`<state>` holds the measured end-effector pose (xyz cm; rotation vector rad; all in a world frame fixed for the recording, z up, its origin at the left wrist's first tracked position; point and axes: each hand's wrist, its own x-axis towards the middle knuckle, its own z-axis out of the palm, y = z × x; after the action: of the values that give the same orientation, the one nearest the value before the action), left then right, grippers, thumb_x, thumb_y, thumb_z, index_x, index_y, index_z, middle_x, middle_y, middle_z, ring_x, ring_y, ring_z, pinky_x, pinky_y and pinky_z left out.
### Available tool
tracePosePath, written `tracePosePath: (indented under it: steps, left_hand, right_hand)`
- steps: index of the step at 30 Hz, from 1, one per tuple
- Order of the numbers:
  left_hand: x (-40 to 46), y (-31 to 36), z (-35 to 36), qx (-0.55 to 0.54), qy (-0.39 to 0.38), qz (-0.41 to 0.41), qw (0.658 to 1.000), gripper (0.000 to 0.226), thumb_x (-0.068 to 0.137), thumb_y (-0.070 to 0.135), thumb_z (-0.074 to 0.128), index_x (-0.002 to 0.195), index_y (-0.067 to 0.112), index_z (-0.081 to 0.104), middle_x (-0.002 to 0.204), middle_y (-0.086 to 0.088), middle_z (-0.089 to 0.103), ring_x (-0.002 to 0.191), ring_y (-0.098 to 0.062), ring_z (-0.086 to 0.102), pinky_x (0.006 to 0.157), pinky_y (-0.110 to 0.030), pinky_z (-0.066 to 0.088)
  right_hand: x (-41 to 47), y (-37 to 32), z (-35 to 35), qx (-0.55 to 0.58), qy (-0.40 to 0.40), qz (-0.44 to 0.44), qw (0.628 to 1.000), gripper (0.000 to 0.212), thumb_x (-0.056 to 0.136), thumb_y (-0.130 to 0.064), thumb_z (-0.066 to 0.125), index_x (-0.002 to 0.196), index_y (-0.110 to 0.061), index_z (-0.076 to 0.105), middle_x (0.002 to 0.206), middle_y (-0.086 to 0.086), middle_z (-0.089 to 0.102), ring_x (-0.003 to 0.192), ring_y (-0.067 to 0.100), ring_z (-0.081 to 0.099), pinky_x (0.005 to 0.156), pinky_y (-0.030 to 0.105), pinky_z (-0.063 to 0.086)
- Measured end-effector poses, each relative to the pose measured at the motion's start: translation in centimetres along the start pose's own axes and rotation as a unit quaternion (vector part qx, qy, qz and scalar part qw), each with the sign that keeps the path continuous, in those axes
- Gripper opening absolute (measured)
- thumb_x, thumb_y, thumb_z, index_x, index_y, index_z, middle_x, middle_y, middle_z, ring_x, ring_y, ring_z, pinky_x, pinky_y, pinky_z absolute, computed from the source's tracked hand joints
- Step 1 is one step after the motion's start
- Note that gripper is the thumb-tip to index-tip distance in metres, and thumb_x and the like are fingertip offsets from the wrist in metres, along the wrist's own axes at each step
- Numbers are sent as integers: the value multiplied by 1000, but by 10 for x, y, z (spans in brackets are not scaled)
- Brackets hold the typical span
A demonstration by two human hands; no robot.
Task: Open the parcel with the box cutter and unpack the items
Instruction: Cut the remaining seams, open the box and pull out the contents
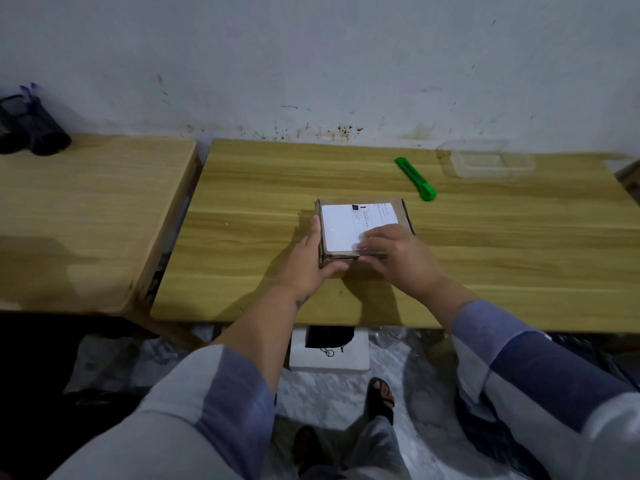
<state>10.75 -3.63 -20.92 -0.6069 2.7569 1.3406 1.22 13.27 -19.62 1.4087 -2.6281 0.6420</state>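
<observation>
The person's left hand (308, 258) is cupping the near left corner of the small brown cardboard parcel with a white label (360, 230), thumb curled round its front edge, while the right hand (394, 252) is pressing relaxed fingers on its top. The parcel is sitting mid-table, sealed. The green plastic box cutter (415, 179) is lying untouched just beyond; fetching it is probably coming next.

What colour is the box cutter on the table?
Bright green. The box cutter shows clearly in the head view, lying beyond the parcel.
</observation>
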Motion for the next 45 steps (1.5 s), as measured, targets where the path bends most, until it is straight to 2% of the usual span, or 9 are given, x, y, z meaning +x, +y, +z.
tracePosePath:
  steps: [6, 13, 22, 27, 32, 35, 38, 41, 45]
  left_hand:
    - [1, 4, 1, 23, 3, -5, 1000, 103, 83, 38, 70, 153, 21, -4, 154, -2, 32, 135, -23, 36, 101, -32, 35]
    - [3, 2, 1, 29, 9, -6, 1000, 103, 83, 38, 71, 153, 21, -2, 153, -3, 33, 136, -24, 37, 101, -31, 35]
    - [9, 2, 2, 23, 8, -17, 1000, 100, 85, 31, 69, 153, 20, -4, 149, -7, 39, 132, -26, 41, 100, -33, 36]
    - [8, 3, -3, 28, 19, 0, 999, 105, 81, 39, 73, 153, 19, -1, 154, -2, 31, 137, -22, 36, 103, -32, 35]
    - [-2, 0, -3, 40, 69, 42, 996, 80, 87, 51, 58, 152, 27, 18, 158, 9, 21, 142, -13, 28, 106, -27, 32]
    - [-3, -2, -3, 35, 78, 46, 995, 73, 90, 48, 56, 151, 27, 23, 158, 11, 19, 143, -10, 24, 107, -21, 28]
    - [-2, -1, -3, 35, 79, 44, 995, 71, 92, 45, 56, 151, 26, 22, 157, 9, 22, 143, -11, 25, 107, -22, 29]
    - [0, -1, -2, 35, 73, 31, 996, 70, 94, 46, 51, 152, 26, 18, 157, 7, 24, 142, -15, 28, 108, -29, 32]
    - [4, 3, -1, 23, 87, 24, 996, 67, 95, 47, 48, 152, 26, 19, 153, 4, 34, 136, -19, 37, 101, -32, 38]
  right_hand:
    - [5, -7, 6, 9, 34, 56, 998, 10, 82, -15, 68, 74, -8, 71, 75, 6, 71, 71, 30, 63, 62, 27, 42]
    - [9, -13, 6, 46, 43, 157, 986, 11, 84, -24, 67, 83, -15, 73, 87, 0, 73, 81, 21, 63, 62, 23, 35]
    - [11, -21, 2, 15, 98, 78, 992, 10, 82, -15, 66, 73, -12, 69, 75, 0, 70, 68, 21, 64, 54, 20, 33]
    - [15, -11, -2, 41, 37, 58, 997, 13, 85, -19, 65, 78, -10, 71, 82, 2, 71, 76, 22, 64, 61, 32, 51]
    - [-2, 0, -2, 14, 47, 56, 997, 26, 78, -29, 72, 100, -15, 72, 104, 6, 70, 97, 27, 63, 81, 37, 54]
    - [-15, 13, -1, -3, 53, 115, 992, 52, 74, -35, 76, 122, -18, 63, 125, 15, 59, 113, 35, 55, 96, 45, 47]
    - [-18, 20, -3, 63, 25, 223, 972, 56, 76, -38, 74, 127, -23, 59, 140, 13, 47, 126, 30, 48, 104, 40, 42]
    - [-16, 17, -6, 52, 5, 234, 971, 44, 81, -38, 69, 122, -23, 64, 142, 7, 48, 124, 25, 50, 99, 33, 42]
    - [-10, 11, -7, 55, 73, 232, 968, 35, 83, -39, 66, 111, -19, 70, 124, 7, 61, 105, 29, 62, 80, 37, 52]
